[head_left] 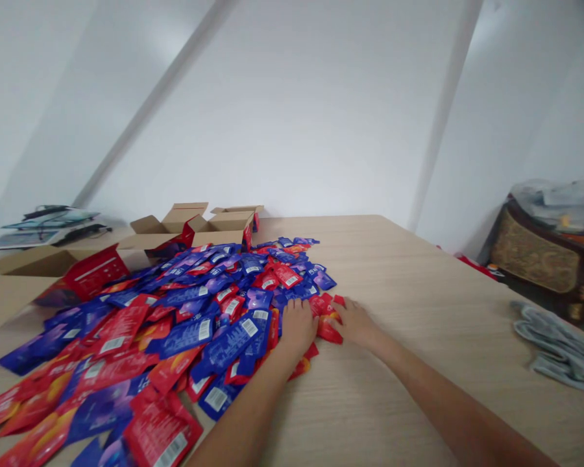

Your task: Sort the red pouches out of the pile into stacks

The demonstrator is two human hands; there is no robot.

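Note:
A large heap of red and blue sachets (185,318) covers the left half of a light wooden table (418,305). Both my hands rest at the heap's right edge. My left hand (298,326) lies knuckles up on the packets with its fingers curled around red ones. My right hand (353,321) is right beside it, fingers closed on a red sachet (327,316) between the two hands. The fingertips of both hands are partly hidden by the packets.
Open cardboard boxes (194,224) with red printed flaps stand behind the heap at the back left. A grey cloth (559,347) lies at the table's right edge. A dark patterned cabinet (540,256) stands beyond it. Papers and devices (48,224) lie far left.

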